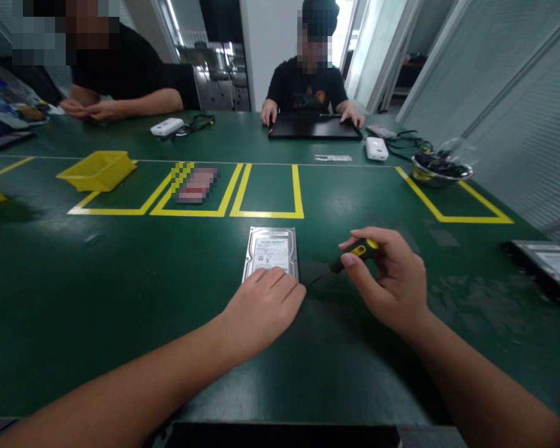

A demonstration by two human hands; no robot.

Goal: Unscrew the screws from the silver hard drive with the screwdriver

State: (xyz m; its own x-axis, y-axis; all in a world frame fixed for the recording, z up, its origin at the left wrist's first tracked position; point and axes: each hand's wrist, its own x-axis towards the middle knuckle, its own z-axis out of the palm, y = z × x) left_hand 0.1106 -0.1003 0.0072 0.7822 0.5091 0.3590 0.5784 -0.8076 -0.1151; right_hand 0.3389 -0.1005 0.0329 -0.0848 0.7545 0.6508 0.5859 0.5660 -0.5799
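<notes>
A silver hard drive [271, 249] with a white label lies on the green table in front of me. My left hand [266, 305] is closed over its near end, covering that part; the fingertips are mostly hidden. In my right hand [392, 274] is a small black and yellow screwdriver [358, 252], gripped by the handle between thumb and fingers. Its thin shaft slants down to the left, and the tip is close to the drive's right side by my left hand. Whether the tip touches the drive I cannot tell.
Yellow tape outlines cross the table [168, 323]. A yellow bin [98, 171] sits at left, a metal bowl [442, 174] of dark parts at right. Another drive [548, 264] lies at the right edge. Opposite, one person holds a black panel [315, 126]; another sits at left.
</notes>
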